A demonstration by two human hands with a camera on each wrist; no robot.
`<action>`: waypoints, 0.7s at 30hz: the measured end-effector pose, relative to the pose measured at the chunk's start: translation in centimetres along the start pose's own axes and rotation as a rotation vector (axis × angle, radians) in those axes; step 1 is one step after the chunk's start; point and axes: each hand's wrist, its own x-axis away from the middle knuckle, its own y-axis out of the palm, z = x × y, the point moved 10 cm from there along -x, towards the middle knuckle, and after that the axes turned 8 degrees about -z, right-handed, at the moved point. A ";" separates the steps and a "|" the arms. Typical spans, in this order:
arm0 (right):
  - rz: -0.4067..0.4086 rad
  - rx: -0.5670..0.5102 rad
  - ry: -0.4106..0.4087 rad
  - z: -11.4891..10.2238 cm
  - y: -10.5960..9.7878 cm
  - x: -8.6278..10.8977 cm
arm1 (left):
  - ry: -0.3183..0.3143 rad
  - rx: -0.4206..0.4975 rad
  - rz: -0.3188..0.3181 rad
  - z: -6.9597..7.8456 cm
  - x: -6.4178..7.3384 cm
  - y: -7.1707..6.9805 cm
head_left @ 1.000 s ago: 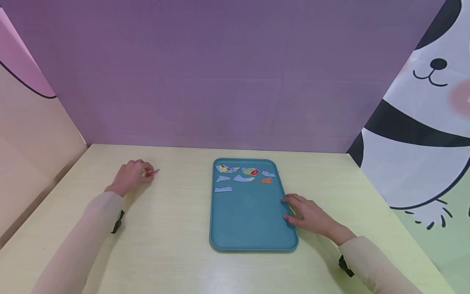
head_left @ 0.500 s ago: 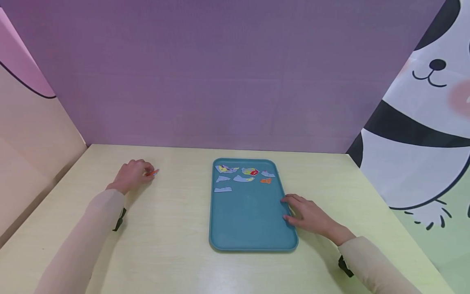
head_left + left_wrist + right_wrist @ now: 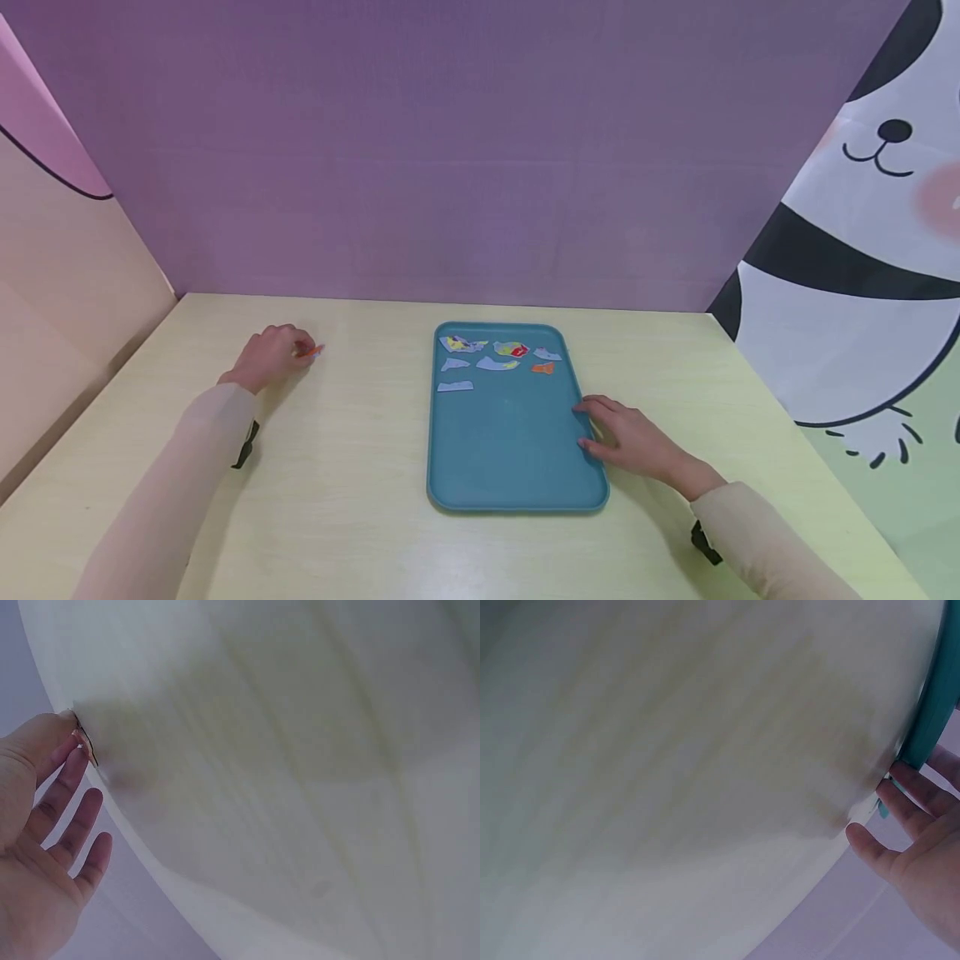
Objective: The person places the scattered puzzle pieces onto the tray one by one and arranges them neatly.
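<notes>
At the left of the table my left hand [image 3: 272, 357] pinches a small flat orange-and-white piece [image 3: 317, 352] between thumb and finger. Its edge shows thin at the fingertips in the left wrist view, where the hand's other fingers [image 3: 94, 862] are spread apart from it. A blue-green tray [image 3: 517, 450] lies in the middle of the table. On its far part are several cut-out picture pieces, among them an orange one [image 3: 543, 367], a red-and-yellow one [image 3: 512, 350] and a pale strip [image 3: 455, 387]. With loosely bent fingers, my right hand [image 3: 630, 437] rests on the tray's right rim.
The pale wooden table [image 3: 360, 467] ends at a purple backdrop [image 3: 465, 167]. A cream panel [image 3: 67, 317] borders it on the left, and a panda-printed panel [image 3: 862, 350] stands along the right.
My left wrist and sleeve have shifted slightly to the right, and the orange-and-white piece has turned a little in the fingers. The tray, its pieces and my right hand stay put.
</notes>
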 end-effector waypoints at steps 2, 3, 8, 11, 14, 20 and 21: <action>-0.001 -0.002 0.000 0.0 0.0 0.0 | -0.008 0.011 -0.007 -0.2 -0.1 0.1; -0.001 -0.001 0.001 0.0 0.0 0.0 | -0.012 0.015 -0.011 -0.2 -0.1 0.1; -0.002 0.001 0.004 0.2 0.0 0.0 | -0.024 0.042 -0.027 -0.5 -0.3 0.3; 0.000 0.002 0.002 0.3 0.0 0.0 | -0.026 0.055 -0.034 -0.5 -0.2 0.3; 0.001 0.002 0.001 0.4 0.0 0.0 | -0.029 0.063 -0.037 -0.4 -0.2 0.2; 0.004 0.005 -0.002 0.3 -0.1 0.0 | -0.029 0.049 -0.028 -0.3 -0.2 0.0; 0.004 0.006 -0.002 0.3 -0.1 0.0 | -0.028 0.041 -0.026 -0.3 -0.2 0.0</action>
